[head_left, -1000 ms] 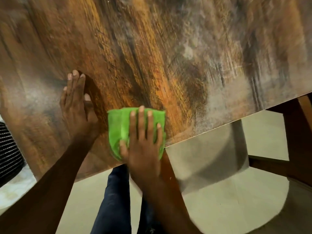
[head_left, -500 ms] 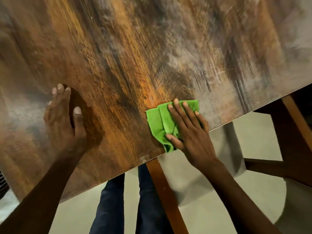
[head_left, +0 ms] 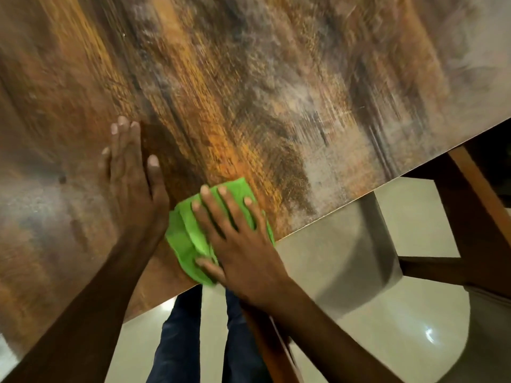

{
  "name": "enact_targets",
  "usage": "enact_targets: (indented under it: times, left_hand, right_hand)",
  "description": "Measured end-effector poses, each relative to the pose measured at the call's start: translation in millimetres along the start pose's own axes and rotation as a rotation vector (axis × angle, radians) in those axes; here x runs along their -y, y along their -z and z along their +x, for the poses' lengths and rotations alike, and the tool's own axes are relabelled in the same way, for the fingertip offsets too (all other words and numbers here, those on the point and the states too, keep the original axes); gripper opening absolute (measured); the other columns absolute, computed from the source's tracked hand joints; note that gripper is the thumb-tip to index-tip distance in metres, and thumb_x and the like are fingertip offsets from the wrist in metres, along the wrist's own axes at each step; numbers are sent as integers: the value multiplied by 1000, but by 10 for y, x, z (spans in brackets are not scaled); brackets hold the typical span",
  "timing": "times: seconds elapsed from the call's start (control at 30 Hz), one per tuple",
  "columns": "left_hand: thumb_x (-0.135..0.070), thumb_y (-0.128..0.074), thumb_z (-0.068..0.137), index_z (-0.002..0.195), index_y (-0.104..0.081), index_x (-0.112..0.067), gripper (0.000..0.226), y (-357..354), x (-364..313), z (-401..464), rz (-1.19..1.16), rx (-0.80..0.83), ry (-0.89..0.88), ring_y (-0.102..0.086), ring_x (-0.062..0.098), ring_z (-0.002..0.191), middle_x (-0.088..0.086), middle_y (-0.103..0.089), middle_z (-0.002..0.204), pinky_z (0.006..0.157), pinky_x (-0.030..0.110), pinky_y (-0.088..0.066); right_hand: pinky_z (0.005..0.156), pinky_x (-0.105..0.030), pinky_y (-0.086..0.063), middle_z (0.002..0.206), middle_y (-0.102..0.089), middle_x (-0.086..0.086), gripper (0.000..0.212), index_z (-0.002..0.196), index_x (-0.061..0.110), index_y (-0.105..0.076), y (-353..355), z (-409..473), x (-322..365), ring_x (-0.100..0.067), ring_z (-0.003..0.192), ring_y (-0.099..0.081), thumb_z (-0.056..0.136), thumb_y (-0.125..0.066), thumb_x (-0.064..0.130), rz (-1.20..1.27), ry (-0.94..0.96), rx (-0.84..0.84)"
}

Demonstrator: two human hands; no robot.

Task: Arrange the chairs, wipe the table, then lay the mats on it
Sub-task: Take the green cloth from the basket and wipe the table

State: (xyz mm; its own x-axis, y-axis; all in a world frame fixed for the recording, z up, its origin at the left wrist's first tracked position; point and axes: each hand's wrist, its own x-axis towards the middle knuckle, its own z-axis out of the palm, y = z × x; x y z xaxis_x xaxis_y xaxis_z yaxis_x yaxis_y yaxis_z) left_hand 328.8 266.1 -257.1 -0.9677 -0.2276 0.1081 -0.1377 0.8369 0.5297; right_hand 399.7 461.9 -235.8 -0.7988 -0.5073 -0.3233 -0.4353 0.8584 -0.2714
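Observation:
A brown wood-grain table (head_left: 276, 92) fills most of the view, its near edge running diagonally from lower left to upper right. A folded green cloth (head_left: 190, 236) lies on the table right at that edge. My right hand (head_left: 240, 244) presses flat on the cloth with fingers spread, thumb along the cloth's lower side. My left hand (head_left: 132, 183) rests flat on the bare tabletop just left of the cloth, fingers together, holding nothing. No chairs' seats or mats are in view.
Below the table edge I see a wooden table leg (head_left: 271, 344), dark wooden frame bars (head_left: 470, 217) at the right, my legs in dark jeans (head_left: 179, 341), and a pale glossy floor (head_left: 373, 327).
My right hand has slid the green cloth back to the left along the table edge, close beside my left hand. The left hand stays flat on the table.

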Motion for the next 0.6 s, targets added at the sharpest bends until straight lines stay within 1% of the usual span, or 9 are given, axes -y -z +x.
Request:
enact_targets:
  times: [0.03, 0.07, 0.17, 0.27, 0.33, 0.43, 0.53, 0.6]
  left_hand:
    - [-17, -38, 114, 166, -31, -9, 53, -64, -116, 93, -22, 0, -10, -17, 20, 165, 9, -25, 176, 133, 39, -12]
    - [-17, -38, 114, 166, -31, -9, 53, -114, -218, 182, -36, 8, -21, -17, 20, 165, 9, -25, 176, 133, 38, -11]
    - [-23, -35, 114, 168, -25, -8, 57, -278, -458, 314, -26, 65, -49, -12, 22, 166, 10, -19, 177, 133, 40, -11]
    - [-40, -24, 114, 170, -12, -6, 66, -469, -656, 248, 166, 159, -50, -3, 24, 167, 12, -7, 179, 134, 46, -10]
    - [-45, -21, 113, 170, -3, -6, 71, -563, -709, 200, 271, 193, -47, 2, 24, 167, 13, 1, 179, 135, 48, -8]
    - [-44, -21, 113, 169, 2, -6, 72, -596, -721, 213, 344, 206, -42, 5, 25, 167, 13, 5, 179, 135, 49, -8]
    - [-41, -22, 113, 169, 3, -6, 71, -585, -729, 208, 358, 209, -43, 5, 24, 167, 13, 5, 179, 135, 50, -9]
    - [-39, -22, 112, 170, 0, -7, 70, -575, -739, 212, 311, 202, -39, 4, 23, 167, 12, 3, 179, 135, 50, -10]
  right_hand:
    - [131, -53, -12, 179, 9, 5, 83, 171, 27, -5, -26, -136, -81, -18, 165, 9, 107, -41, 64, 14, 32, 6]
    - [131, -52, -14, 179, 8, 8, 80, 171, 30, -6, -14, -222, -222, -15, 165, 8, 108, -41, 63, 24, 20, -5]
    - [131, -52, -18, 179, 2, 10, 77, 171, 31, -9, 115, -345, -788, -14, 166, 3, 109, -43, 61, 15, -161, -51]
    - [131, -51, -13, 179, 2, 9, 74, 171, 30, -9, 235, -264, -1121, -16, 166, 4, 109, -41, 56, 24, -238, -98]
    - [132, -49, -9, 179, 3, 9, 72, 171, 30, -8, 311, -20, -1250, -14, 165, 6, 110, -37, 56, 36, -257, -135]
    - [132, -47, -7, 179, 1, 7, 71, 171, 30, -9, 486, 627, -1384, -15, 166, 5, 111, -32, 59, 11, -265, -205]
    - [131, -46, -10, 180, -5, 3, 73, 171, 28, -13, 699, 1291, -1392, -18, 166, -2, 109, -30, 63, -35, -236, -236]
    - [131, -48, -13, 180, -5, 2, 72, 171, 26, -14, 771, 1436, -1349, -18, 166, -3, 110, -31, 61, -28, -184, -240]
